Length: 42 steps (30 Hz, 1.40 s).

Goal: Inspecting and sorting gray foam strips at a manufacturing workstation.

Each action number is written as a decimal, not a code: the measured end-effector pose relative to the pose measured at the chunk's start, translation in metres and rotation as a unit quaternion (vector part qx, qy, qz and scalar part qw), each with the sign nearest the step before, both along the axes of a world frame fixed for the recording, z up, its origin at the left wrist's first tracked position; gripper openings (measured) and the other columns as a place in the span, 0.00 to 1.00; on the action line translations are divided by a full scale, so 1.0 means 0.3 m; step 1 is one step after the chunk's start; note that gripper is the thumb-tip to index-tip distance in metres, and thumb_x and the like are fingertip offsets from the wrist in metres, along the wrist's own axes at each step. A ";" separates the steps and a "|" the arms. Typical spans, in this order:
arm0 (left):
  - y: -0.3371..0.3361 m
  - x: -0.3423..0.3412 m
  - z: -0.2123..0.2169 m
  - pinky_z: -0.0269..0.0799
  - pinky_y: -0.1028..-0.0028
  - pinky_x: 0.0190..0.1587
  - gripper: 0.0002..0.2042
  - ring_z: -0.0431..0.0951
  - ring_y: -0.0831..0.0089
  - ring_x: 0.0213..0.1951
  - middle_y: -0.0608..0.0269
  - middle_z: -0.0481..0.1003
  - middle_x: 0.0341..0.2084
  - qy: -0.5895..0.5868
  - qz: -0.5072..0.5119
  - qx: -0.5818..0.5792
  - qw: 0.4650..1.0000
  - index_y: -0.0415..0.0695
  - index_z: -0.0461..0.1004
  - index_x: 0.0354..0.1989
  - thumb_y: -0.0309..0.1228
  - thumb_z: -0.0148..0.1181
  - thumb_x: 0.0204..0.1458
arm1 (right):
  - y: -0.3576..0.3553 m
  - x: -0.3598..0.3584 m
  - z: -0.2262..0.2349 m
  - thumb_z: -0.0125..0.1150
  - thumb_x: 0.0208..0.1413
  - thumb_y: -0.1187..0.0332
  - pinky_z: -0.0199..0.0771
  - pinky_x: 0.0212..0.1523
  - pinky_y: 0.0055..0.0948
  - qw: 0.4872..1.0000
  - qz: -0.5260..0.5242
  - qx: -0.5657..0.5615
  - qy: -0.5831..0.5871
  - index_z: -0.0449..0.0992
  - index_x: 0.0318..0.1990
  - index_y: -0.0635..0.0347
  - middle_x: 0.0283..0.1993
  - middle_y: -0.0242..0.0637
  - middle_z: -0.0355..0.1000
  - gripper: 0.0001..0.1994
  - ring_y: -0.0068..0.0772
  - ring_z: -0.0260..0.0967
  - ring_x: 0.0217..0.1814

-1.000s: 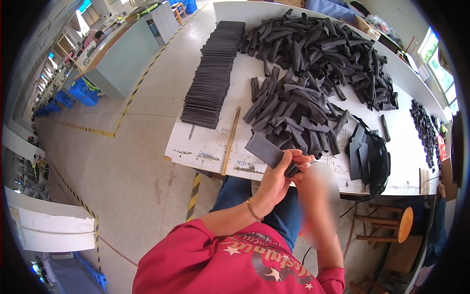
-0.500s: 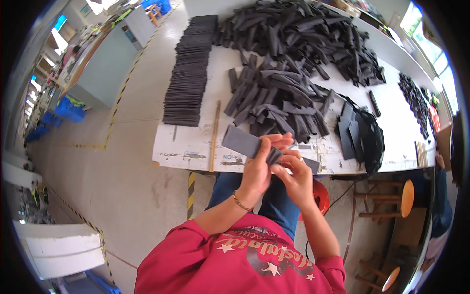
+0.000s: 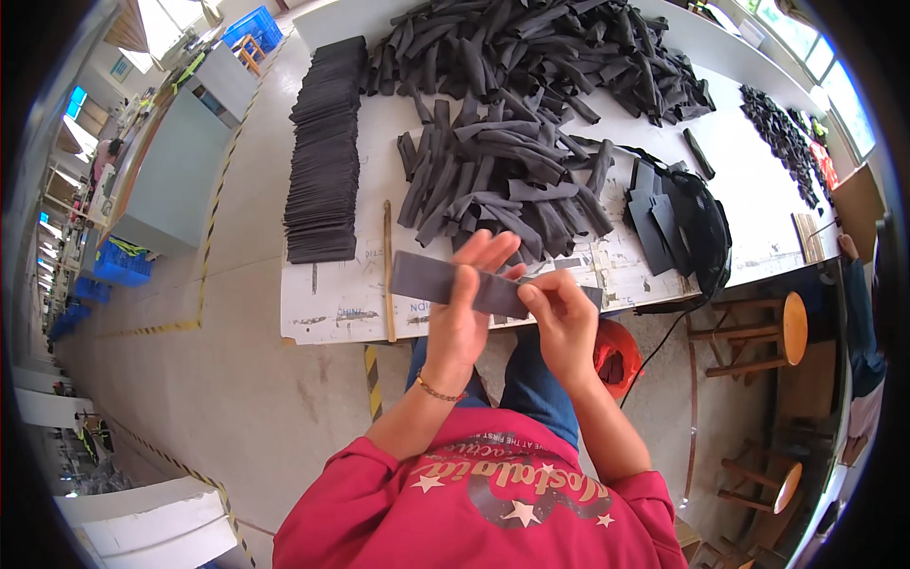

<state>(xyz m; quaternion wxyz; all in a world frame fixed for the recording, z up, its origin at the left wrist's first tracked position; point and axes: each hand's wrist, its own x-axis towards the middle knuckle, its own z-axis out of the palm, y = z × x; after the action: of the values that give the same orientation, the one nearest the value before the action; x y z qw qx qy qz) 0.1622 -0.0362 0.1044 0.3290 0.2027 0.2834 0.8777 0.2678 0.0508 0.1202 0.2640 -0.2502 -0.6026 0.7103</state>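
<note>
A flat dark grey strip (image 3: 422, 277), seemingly cloth, stretches between my two hands above the table's near edge. My left hand (image 3: 460, 318) holds its middle, thumb on top and fingers extended behind it. My right hand (image 3: 569, 332) pinches the strip near its right end between thumb and fingers. A small dark piece (image 3: 593, 296) shows just beyond the right hand; whether it joins the strip I cannot tell. Past my hands lies a heap of loose, curled grey strips (image 3: 512, 171). Flat strips form a long, neat stack (image 3: 325, 152) to the left.
A thin wooden stick (image 3: 388, 275) lies on the white table (image 3: 332, 318) near the stack. At the right are flat dark pieces (image 3: 654, 223) against a black bag-like bundle (image 3: 703, 223). A red bucket (image 3: 618, 358) and wooden stools (image 3: 794, 330) stand on the floor.
The strip, bunched between my hands before, is now drawn out straighter. My left hand has moved left and its fingers have lifted. The view has shifted slightly.
</note>
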 end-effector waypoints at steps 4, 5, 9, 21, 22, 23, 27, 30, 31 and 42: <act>-0.061 -0.068 -0.017 0.78 0.62 0.48 0.14 0.81 0.54 0.43 0.47 0.79 0.40 -0.082 0.110 -0.118 0.983 0.35 0.75 0.46 0.34 0.59 0.60 | 0.035 0.014 -0.006 0.66 0.50 0.81 0.70 0.34 0.25 0.916 -0.099 0.385 0.048 0.75 0.33 0.65 0.32 0.39 0.73 0.06 0.31 0.71 0.31; -0.063 -0.070 -0.018 0.78 0.61 0.49 0.13 0.81 0.54 0.43 0.48 0.79 0.38 -0.081 0.104 -0.114 0.985 0.35 0.75 0.45 0.34 0.60 0.59 | 0.043 0.015 -0.012 0.66 0.50 0.81 0.70 0.34 0.25 0.917 -0.100 0.384 0.047 0.75 0.33 0.65 0.32 0.39 0.73 0.06 0.31 0.71 0.31; -0.046 -0.065 -0.022 0.77 0.62 0.50 0.13 0.80 0.54 0.44 0.48 0.79 0.39 -0.061 0.094 -0.083 0.990 0.35 0.75 0.45 0.34 0.59 0.59 | 0.069 0.025 -0.055 0.65 0.54 0.77 0.72 0.38 0.25 0.964 -0.077 0.253 0.011 0.75 0.38 0.66 0.31 0.35 0.73 0.06 0.25 0.71 0.33; -0.068 -0.067 -0.143 0.77 0.64 0.49 0.14 0.81 0.55 0.43 0.46 0.78 0.39 -0.163 0.069 -0.171 0.969 0.32 0.73 0.45 0.33 0.58 0.60 | 0.118 0.152 -0.136 0.64 0.55 0.75 0.76 0.25 0.28 0.972 0.036 -0.228 -0.041 0.72 0.32 0.64 0.28 0.40 0.75 0.05 0.28 0.74 0.23; -0.085 -0.110 -0.152 0.78 0.65 0.47 0.13 0.81 0.56 0.41 0.47 0.79 0.38 -0.130 0.125 -0.156 0.971 0.32 0.73 0.45 0.32 0.57 0.61 | 0.162 0.183 -0.147 0.62 0.55 0.76 0.77 0.25 0.30 0.976 0.017 -0.206 -0.067 0.72 0.30 0.63 0.27 0.41 0.75 0.05 0.30 0.73 0.22; -0.089 -0.145 -0.154 0.79 0.66 0.45 0.13 0.82 0.58 0.39 0.47 0.79 0.37 -0.099 0.172 -0.140 0.970 0.32 0.73 0.45 0.31 0.56 0.61 | 0.220 0.233 -0.146 0.61 0.55 0.76 0.77 0.24 0.28 0.973 -0.024 -0.217 -0.068 0.72 0.29 0.63 0.26 0.41 0.75 0.05 0.28 0.73 0.21; -0.078 -0.274 -0.040 0.79 0.70 0.42 0.11 0.81 0.65 0.35 0.52 0.79 0.34 0.067 0.264 -0.209 0.939 0.33 0.74 0.44 0.29 0.56 0.61 | 0.367 0.332 -0.165 0.62 0.56 0.75 0.76 0.22 0.21 0.975 -0.062 -0.186 -0.104 0.72 0.30 0.64 0.27 0.39 0.75 0.05 0.23 0.72 0.22; -0.029 -0.357 -0.030 0.77 0.73 0.41 0.11 0.79 0.71 0.35 0.57 0.79 0.34 0.259 0.276 -0.271 0.885 0.37 0.76 0.45 0.29 0.62 0.57 | 0.369 0.327 -0.206 0.63 0.56 0.74 0.76 0.22 0.21 0.972 -0.039 -0.186 -0.139 0.73 0.31 0.65 0.28 0.38 0.75 0.06 0.22 0.72 0.23; -0.015 -0.376 -0.038 0.76 0.75 0.40 0.12 0.78 0.74 0.35 0.60 0.78 0.35 0.362 0.267 -0.317 0.835 0.39 0.77 0.45 0.29 0.65 0.54 | 0.367 0.328 -0.231 0.64 0.56 0.73 0.76 0.23 0.20 0.971 -0.030 -0.182 -0.154 0.73 0.32 0.66 0.28 0.38 0.75 0.06 0.23 0.72 0.23; 0.051 -0.387 -0.138 0.73 0.72 0.30 0.06 0.76 0.69 0.27 0.62 0.73 0.35 0.601 0.275 -0.317 0.680 0.40 0.73 0.33 0.19 0.64 0.49 | 0.240 0.177 -0.116 0.64 0.53 0.70 0.72 0.40 0.40 0.890 -0.094 0.350 -0.277 0.69 0.55 0.61 0.42 0.44 0.72 0.22 0.47 0.71 0.35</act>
<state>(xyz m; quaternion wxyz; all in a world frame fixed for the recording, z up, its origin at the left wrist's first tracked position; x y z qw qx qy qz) 0.0461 -0.0210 0.0630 -0.1237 0.4827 0.7248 0.4758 0.3208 0.1228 0.0855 0.2225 -0.3837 -0.8345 0.3269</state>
